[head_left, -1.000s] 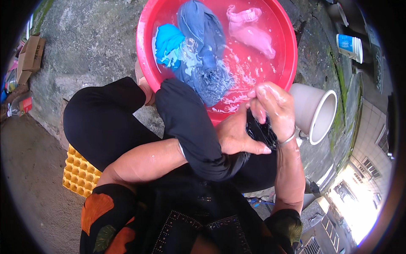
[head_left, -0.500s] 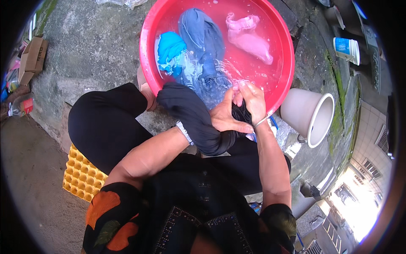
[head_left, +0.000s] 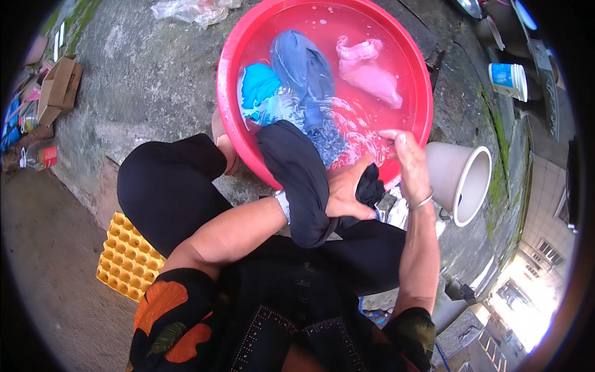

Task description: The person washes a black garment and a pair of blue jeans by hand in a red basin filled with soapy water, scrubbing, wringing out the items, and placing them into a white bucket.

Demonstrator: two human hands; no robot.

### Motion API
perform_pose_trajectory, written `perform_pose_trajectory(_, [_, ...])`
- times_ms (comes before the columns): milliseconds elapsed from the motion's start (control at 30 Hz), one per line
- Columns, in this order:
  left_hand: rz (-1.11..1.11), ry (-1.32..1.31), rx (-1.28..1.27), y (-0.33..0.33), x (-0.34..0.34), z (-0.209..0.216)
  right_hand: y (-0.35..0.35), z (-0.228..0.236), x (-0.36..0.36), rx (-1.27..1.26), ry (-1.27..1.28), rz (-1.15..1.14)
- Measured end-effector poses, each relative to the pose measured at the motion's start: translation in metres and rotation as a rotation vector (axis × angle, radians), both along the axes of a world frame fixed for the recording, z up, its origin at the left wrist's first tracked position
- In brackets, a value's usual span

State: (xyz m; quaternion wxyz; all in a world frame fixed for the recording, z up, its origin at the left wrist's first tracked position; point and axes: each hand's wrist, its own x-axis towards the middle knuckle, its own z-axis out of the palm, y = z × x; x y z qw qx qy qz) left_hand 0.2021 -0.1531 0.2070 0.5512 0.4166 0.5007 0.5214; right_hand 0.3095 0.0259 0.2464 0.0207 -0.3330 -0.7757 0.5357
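A twisted black garment (head_left: 295, 167) loops over my left wrist, and one end of it bunches between the thumb and fingers of my left hand (head_left: 348, 191), which grips it at the near rim of the red tub (head_left: 230, 93). To the right, my right hand (head_left: 410, 162) is off the cloth, its fingers bent loosely over the tub's near right rim with nothing in them. In the tub's soapy water lie blue jeans (head_left: 304, 68), a bright blue cloth (head_left: 259, 85) and a pink garment (head_left: 372, 77).
A pale grey bucket (head_left: 443, 173) lies tilted at the tub's right. A blue and white pail (head_left: 508, 80) sits farther right. On the left are a yellow egg tray (head_left: 127, 260), a cardboard box (head_left: 59, 90) and a plastic bottle (head_left: 40, 156). Clear plastic (head_left: 195, 11) lies beyond.
My right hand has parted from the left and moved right, letting go of the black garment. The left hand keeps the cloth and sits slightly lower and farther right.
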Motion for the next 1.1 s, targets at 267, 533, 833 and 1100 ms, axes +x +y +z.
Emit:
perform_pose_trajectory(267, [-0.499, 0.388, 0.067, -0.009, 0.060, 0.009, -0.040, -0.047, -0.024, -1.311, 0.011, 0.421])
perform_pose_trajectory(533, [-0.250, 0.041, -0.212, 0.008, 0.017, -0.040, -0.107, 0.085, -0.081, -0.526, 0.404, 0.720])
perform_pose_trajectory(833, [0.559, -1.027, -0.653, 0.009, -0.077, -0.112, -0.095, 0.119, -0.049, 0.502, 0.599, 0.815])
perform_pose_trajectory(1100, [0.647, -1.247, -0.136, 0.029, -0.068, -0.026, 0.019, 0.136, -0.065, 0.562, 0.297, -0.105])
